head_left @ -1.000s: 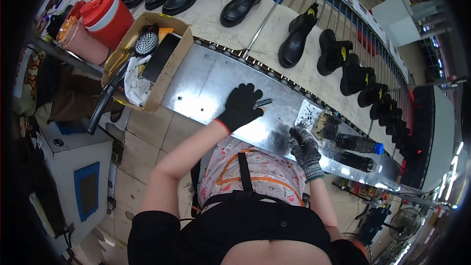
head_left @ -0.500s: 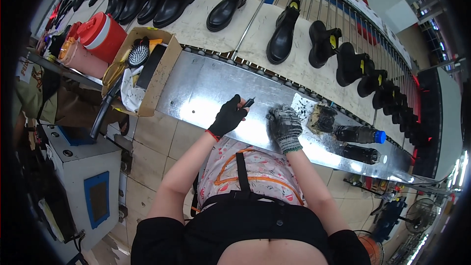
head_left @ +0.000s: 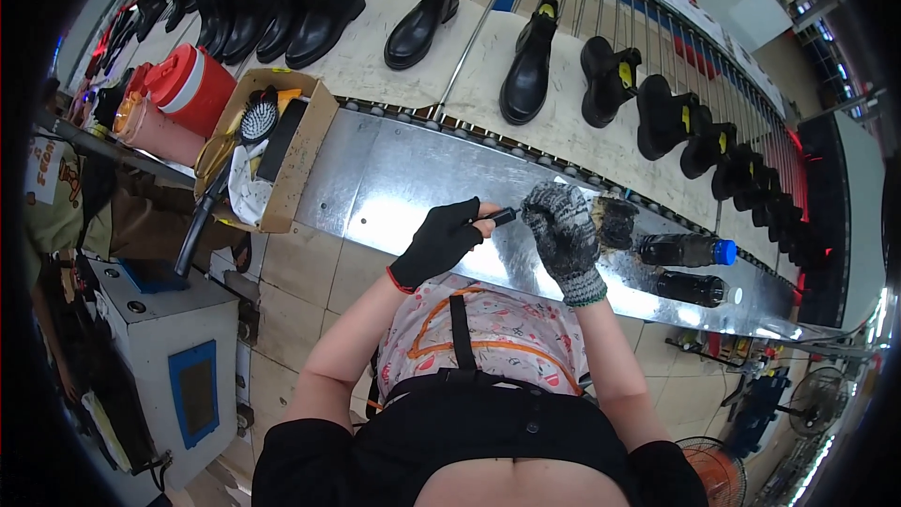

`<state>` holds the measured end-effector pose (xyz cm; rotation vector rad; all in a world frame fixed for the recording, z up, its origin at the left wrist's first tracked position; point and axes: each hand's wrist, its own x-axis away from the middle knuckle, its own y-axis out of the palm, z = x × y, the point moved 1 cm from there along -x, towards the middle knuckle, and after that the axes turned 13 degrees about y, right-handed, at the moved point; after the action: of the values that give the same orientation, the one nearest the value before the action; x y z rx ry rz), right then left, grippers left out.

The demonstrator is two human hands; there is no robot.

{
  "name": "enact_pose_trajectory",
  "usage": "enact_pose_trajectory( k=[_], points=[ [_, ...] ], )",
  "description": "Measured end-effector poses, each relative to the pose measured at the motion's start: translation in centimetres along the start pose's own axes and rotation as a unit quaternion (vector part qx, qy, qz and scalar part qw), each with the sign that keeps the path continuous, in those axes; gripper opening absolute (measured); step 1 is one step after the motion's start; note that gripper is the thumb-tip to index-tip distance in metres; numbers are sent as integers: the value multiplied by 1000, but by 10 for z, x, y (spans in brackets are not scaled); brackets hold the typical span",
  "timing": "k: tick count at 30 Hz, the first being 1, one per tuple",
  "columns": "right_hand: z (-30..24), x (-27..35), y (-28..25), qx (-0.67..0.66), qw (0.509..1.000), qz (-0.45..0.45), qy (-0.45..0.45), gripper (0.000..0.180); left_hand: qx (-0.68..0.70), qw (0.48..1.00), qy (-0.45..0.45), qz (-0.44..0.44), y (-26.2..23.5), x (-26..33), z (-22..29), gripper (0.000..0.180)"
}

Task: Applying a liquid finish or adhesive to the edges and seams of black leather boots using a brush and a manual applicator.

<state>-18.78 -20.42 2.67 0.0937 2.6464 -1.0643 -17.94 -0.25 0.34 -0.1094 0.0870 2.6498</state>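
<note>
Black-gloved left hand (head_left: 439,244) gripped a slim black pen-shaped tool (head_left: 505,216), grey-knit-gloved right hand (head_left: 561,228) curled near its tip, hold indiscernible

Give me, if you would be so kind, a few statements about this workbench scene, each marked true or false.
1. The left hand, in a black glove with red edging, holds a slim black tool. True.
2. The right hand wears a red glove. False: its knitted glove is grey and black.
3. The oval hairbrush with pale bristles lies in the brown cardboard box. True.
4. The two dark-filled plastic bottles both have blue caps. False: one has a blue cap, the other a white cap.
5. The black ankle boots stand on the shiny metal bench. False: they are on the cream-coloured surface beyond it.
</note>
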Motion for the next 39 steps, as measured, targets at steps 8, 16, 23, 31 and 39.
enact_pose_trajectory(
  k=[8,16,23,31,39],
  points=[
    [-13,-1,-11,32,998,-16,-54,17,-58,997,55,-14,-1,-1,8,27],
    [-15,1,-17,69,996,-18,-53,17,-93,993,69,-26,-1,-3,11,27],
    [-21,-3,-31,185,975,-93,-76,22,-115,990,66,-38,-5,-3,19,27],
    [-27,-6,-37,219,963,-107,-112,25,-110,989,94,-36,-3,-3,16,26],
    [-24,-10,-41,258,946,-138,-142,28,-250,956,148,-47,-2,-5,36,22]
  ],
)
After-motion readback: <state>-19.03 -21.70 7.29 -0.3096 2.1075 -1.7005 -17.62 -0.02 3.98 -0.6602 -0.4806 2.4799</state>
